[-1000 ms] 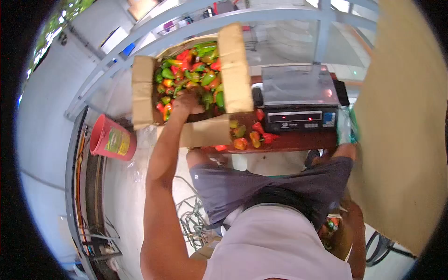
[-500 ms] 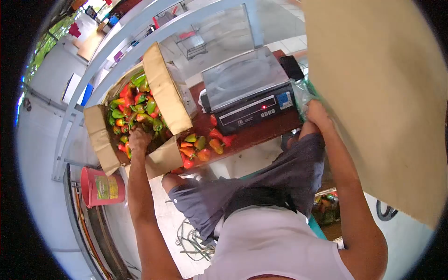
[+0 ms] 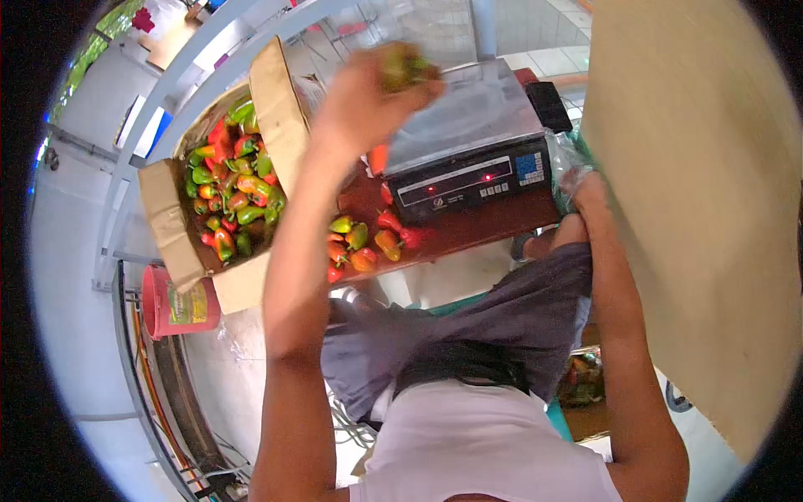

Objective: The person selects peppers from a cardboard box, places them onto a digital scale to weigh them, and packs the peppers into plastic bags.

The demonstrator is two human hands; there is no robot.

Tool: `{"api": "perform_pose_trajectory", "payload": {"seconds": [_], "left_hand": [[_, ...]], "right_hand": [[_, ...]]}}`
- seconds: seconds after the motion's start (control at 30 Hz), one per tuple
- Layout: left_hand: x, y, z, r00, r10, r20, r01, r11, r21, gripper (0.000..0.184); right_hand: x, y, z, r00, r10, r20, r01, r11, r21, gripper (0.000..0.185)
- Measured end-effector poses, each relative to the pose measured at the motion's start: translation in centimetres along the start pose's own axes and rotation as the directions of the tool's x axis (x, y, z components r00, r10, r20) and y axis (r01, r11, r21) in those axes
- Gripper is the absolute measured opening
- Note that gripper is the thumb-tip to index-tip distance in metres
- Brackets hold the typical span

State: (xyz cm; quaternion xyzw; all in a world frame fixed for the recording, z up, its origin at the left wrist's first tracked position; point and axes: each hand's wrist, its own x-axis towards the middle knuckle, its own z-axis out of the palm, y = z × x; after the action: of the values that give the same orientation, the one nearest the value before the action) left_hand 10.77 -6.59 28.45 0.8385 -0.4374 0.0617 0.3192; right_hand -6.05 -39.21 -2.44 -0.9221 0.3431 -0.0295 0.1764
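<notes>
My left hand (image 3: 364, 105) is raised over the left side of the digital scale (image 3: 473, 121), blurred by motion. Its fingers are closed on a greenish bell pepper (image 3: 403, 67); whether more than one is held I cannot tell. At the scale's right end, my right hand (image 3: 590, 192) grips a clear plastic bag (image 3: 567, 159), whose contents are hidden. A cardboard box (image 3: 171, 226) full of red and green peppers (image 3: 238, 180) stands at the left. Several loose peppers (image 3: 362, 243) lie on the dark red table (image 3: 468, 222) before the scale.
A large brown cardboard sheet (image 3: 694, 192) rises along the right. Beneath the box sits a pink bucket (image 3: 176, 301). A black object (image 3: 548, 106) lies beside the scale. Pale blue rails (image 3: 196, 63) run behind the box. Another box of peppers (image 3: 581, 381) stands low by my right leg.
My left hand has come out of the pepper box and moved up and right with a pepper. A second red light shows on the scale's display. My right hand stays at the bag.
</notes>
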Motion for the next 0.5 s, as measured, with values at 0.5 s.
{"api": "perform_pose_trajectory", "payload": {"seconds": [0.5], "left_hand": [[6.2, -15.3, 18.7, 0.925, -0.298, 0.238, 0.191, 0.902, 0.388, 0.077]], "right_hand": [[2.0, 1.3, 5.8, 0.998, -0.006, -0.059, 0.008, 1.0, 0.024, 0.018]]}}
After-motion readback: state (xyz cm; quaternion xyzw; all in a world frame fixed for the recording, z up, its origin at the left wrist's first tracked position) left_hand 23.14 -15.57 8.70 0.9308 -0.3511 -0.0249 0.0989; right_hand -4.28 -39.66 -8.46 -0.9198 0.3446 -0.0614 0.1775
